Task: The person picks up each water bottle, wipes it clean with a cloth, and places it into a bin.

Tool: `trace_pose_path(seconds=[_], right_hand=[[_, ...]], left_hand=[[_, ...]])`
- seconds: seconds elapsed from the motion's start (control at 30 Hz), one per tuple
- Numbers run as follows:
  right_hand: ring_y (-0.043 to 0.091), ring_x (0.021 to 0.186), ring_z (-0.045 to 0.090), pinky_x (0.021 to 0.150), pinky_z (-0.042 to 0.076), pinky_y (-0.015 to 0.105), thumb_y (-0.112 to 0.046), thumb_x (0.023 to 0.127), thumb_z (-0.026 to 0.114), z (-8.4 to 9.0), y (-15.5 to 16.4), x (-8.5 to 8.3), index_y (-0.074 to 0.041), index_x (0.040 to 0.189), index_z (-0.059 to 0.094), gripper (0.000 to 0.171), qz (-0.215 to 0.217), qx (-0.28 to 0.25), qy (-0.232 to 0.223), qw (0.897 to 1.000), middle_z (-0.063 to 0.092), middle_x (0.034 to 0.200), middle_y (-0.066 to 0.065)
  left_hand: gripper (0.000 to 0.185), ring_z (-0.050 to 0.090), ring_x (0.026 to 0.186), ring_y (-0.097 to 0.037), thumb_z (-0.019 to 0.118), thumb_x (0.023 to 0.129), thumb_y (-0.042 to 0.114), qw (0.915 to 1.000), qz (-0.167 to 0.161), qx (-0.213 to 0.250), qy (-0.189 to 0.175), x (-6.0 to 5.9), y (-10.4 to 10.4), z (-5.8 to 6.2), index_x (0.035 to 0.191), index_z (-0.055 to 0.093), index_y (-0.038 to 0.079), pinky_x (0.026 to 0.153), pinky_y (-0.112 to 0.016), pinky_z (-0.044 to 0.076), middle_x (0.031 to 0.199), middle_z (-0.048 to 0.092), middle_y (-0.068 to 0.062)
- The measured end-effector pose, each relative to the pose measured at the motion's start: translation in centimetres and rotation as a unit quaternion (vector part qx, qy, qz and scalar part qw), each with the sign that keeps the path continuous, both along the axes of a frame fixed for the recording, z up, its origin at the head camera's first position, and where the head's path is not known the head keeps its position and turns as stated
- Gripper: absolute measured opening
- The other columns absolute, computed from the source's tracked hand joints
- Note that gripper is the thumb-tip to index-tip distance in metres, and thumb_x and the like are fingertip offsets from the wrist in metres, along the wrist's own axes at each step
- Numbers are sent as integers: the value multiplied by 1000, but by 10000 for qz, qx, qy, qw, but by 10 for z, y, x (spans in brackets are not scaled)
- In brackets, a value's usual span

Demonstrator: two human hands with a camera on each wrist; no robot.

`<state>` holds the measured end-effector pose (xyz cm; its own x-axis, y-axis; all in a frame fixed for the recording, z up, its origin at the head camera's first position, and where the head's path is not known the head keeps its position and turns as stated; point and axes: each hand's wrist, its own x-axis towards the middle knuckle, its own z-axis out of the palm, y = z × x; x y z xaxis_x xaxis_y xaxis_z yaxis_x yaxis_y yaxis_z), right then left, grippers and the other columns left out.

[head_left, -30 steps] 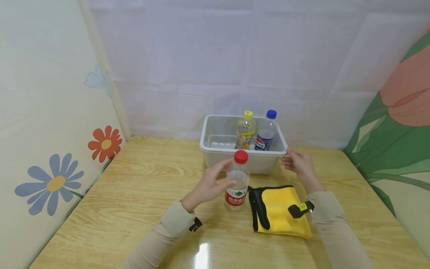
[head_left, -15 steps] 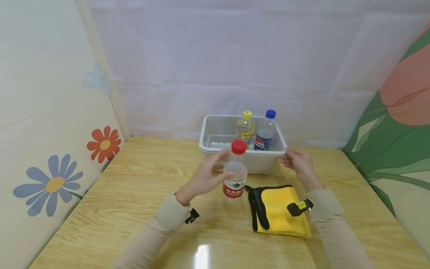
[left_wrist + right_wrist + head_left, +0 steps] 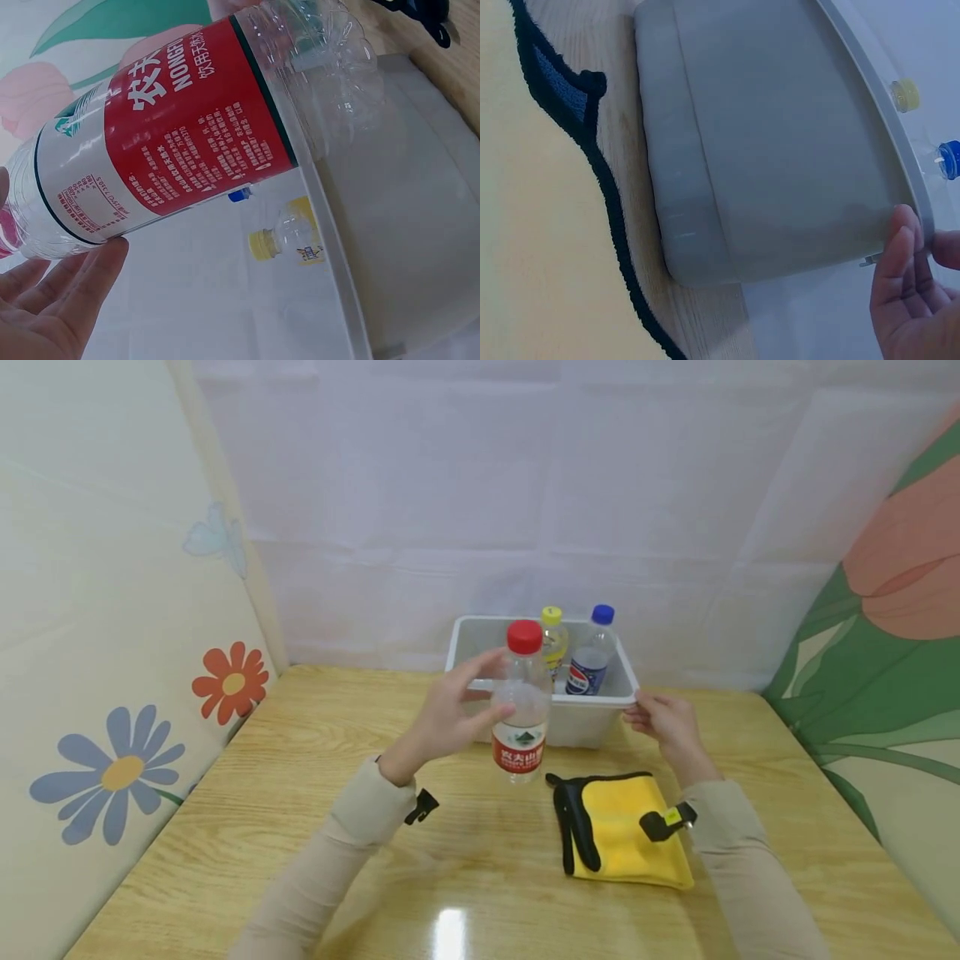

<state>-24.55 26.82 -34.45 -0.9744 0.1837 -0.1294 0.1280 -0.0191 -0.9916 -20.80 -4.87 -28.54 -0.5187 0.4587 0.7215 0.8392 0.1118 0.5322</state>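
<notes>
My left hand [image 3: 447, 710] grips a clear plastic bottle [image 3: 520, 718] with a red cap and a red-and-white label, holding it upright above the table in front of the bin. In the left wrist view the bottle's label [image 3: 195, 120] fills the middle, and the fingers wrap its upper part. With thumb and fingers, my right hand [image 3: 667, 727] pinches the front right corner of the grey-white plastic bin [image 3: 577, 727]. Inside the bin stand a yellow-capped bottle [image 3: 555, 639] and a blue-capped bottle [image 3: 590, 664]; the held bottle partly hides the yellow-capped one.
A folded yellow cloth [image 3: 630, 835] with black edging lies on the wooden table [image 3: 300, 827], in front of the bin and near the right forearm. A white sheet [image 3: 405, 510] hangs behind the bin. Flower-printed panels stand at both sides.
My left hand has raised the red-capped bottle from near the table and moved it slightly left and toward the bin. The right hand stays on the bin's corner.
</notes>
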Motion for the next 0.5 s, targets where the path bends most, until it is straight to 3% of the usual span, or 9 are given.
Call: trace_pose_path(seconds=[0.5], right_hand=[[4,58,61,57,54,17,-18,96,46,0,-1,0,19,127,34,50,-67,187,46,9998,62,62,-7]], left_hand=[[57,56,101,-30,67,80,0,9988,424,144,181,-27,-6,44,129,39,-10,74,-28,55,118,53,-24]])
